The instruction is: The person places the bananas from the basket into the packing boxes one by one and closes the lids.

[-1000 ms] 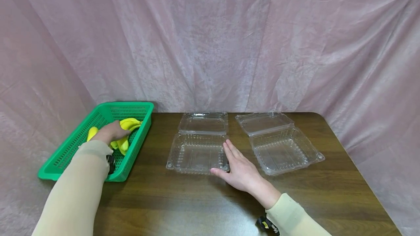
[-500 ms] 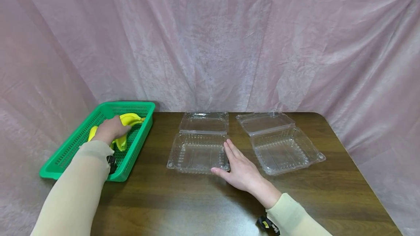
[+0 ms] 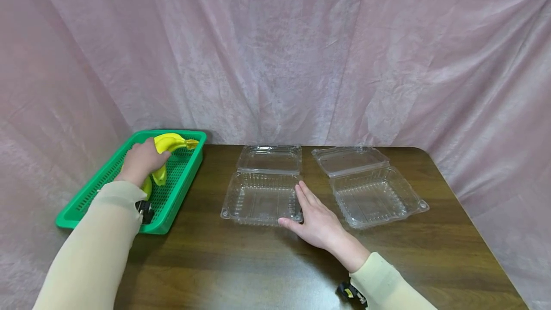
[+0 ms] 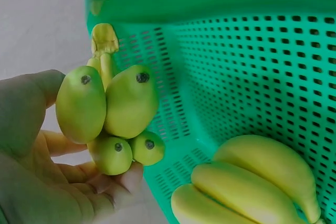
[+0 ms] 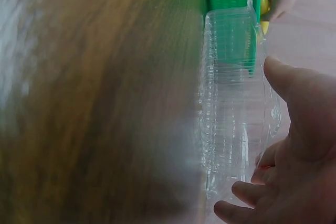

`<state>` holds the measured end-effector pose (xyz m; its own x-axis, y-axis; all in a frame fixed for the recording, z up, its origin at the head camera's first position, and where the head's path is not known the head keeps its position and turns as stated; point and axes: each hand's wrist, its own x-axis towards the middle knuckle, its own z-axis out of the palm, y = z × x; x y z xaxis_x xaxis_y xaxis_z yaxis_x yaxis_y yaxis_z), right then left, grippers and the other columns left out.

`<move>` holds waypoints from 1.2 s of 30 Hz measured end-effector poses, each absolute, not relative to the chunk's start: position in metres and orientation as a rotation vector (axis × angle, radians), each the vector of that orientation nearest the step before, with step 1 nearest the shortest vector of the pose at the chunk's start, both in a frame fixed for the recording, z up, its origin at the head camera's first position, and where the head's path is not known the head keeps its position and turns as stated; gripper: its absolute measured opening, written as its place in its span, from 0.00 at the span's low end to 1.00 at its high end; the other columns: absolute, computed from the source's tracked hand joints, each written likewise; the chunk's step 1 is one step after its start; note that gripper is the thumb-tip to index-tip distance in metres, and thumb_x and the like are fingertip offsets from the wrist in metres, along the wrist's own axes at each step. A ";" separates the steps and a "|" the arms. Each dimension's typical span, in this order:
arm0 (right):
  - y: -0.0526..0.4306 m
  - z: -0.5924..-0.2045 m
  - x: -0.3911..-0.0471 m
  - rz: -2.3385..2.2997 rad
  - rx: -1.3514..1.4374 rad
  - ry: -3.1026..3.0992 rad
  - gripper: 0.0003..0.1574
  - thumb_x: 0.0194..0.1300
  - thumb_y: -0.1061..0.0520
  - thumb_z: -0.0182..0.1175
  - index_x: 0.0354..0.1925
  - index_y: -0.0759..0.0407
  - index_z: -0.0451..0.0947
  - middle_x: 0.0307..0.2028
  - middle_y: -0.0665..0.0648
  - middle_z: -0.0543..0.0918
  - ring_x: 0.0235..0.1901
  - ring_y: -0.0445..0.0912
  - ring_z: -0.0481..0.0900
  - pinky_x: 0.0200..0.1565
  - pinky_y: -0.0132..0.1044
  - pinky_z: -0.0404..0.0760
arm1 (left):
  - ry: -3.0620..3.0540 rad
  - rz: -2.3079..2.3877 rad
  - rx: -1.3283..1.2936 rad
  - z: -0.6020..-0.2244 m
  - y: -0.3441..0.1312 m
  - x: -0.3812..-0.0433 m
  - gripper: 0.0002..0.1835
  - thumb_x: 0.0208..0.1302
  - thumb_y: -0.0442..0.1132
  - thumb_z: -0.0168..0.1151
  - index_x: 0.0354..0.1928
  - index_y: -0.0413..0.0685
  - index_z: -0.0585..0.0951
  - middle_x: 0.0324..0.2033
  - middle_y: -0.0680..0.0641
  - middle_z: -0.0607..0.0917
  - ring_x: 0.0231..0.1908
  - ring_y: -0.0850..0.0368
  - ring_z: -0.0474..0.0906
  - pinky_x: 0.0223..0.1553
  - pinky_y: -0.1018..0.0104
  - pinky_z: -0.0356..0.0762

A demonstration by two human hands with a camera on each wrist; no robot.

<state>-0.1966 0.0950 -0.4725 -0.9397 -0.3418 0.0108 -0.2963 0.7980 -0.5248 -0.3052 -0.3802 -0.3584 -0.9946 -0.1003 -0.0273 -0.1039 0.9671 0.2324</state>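
Note:
My left hand (image 3: 142, 159) grips a yellow bunch of bananas (image 4: 131, 100), its thumb and fingers round the sides. In the left wrist view the dark-tipped ends face the camera and the stem lies behind them. The bunch is raised over the green basket (image 3: 180, 185), where another bunch of bananas (image 4: 247, 179) lies on the bottom. My right hand (image 3: 316, 224) has its fingers extended along the right side of a clear plastic clamshell container (image 3: 260, 202), thumb by its front right corner. That container's lid (image 3: 269, 159) is folded back flat.
A second clear clamshell container (image 3: 374, 197), its lid (image 3: 350, 160) also laid back, stands to the right at an angle. Both are on the brown wooden table (image 3: 241, 267). A pink curtain (image 3: 275, 51) hangs behind the table and to the sides.
My left hand has lifted the bunch of bananas up from lower in the basket, toward its far right rim. My right hand has stayed at the clamshell container.

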 end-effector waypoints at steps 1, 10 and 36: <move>0.095 -0.472 -0.197 -0.819 -0.512 2.900 0.71 0.74 0.21 0.62 0.90 0.59 0.45 0.90 0.56 0.44 0.86 0.58 0.51 0.78 0.63 0.64 | 3.113 0.375 -0.162 -0.356 -0.381 -0.304 0.44 0.82 0.50 0.54 0.76 0.12 0.55 0.62 0.11 0.70 0.61 0.12 0.68 0.61 0.21 0.70; 0.094 -0.472 -0.198 -0.834 -0.492 2.899 0.70 0.74 0.23 0.65 0.90 0.59 0.46 0.90 0.55 0.43 0.86 0.57 0.51 0.77 0.64 0.65 | 3.173 0.444 -0.148 -0.344 -0.389 -0.300 0.44 0.82 0.49 0.53 0.78 0.15 0.55 0.62 0.12 0.70 0.62 0.13 0.68 0.61 0.22 0.69; 0.094 -0.471 -0.197 -0.842 -0.492 2.894 0.70 0.74 0.22 0.63 0.90 0.59 0.46 0.90 0.54 0.43 0.86 0.58 0.51 0.77 0.64 0.65 | 3.274 0.480 0.024 -0.317 -0.332 -0.282 0.44 0.80 0.50 0.55 0.85 0.28 0.54 0.66 0.17 0.72 0.59 0.20 0.72 0.56 0.24 0.71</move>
<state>-0.1973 0.0936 -0.4713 -0.9444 -0.3289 0.0053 -0.2804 0.7966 -0.5355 -0.2820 -0.3316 -0.3167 -0.9858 -0.0102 0.1674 0.0383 0.9582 0.2837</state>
